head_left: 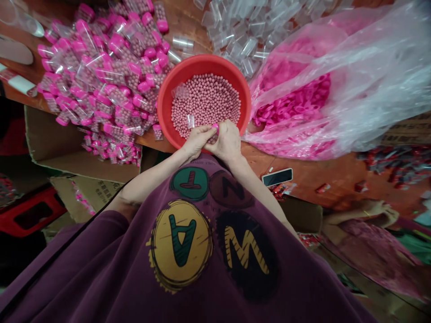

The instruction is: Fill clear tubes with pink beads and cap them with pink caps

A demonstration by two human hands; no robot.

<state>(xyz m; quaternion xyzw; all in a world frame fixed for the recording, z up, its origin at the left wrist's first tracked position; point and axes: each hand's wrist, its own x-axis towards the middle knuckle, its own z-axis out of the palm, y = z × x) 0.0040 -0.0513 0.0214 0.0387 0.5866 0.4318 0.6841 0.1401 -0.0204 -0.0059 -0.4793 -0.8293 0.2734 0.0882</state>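
Your left hand (197, 142) and right hand (229, 142) meet over the near rim of the bowl (164, 101), which stands at the tabletop's (313, 172) near edge. The fingers of both are drawn in narrow, holding a small tube (212, 139) between them, with its cap (215, 127) uppermost. To do this well, I'd keep the tube above the beads (212, 96) so any spill drops back into the bowl, let the right hand steady the wall lightly, and bear on the cap evenly rather than from one side; a hard squeeze could flex the thin plastic. The tube looks clear and short, its cap bright pink, with dusky pink beads showing through the little wall your fingers leave bare. Whether the cap sits fully home, I cannot tell; your fingertips cover the join.
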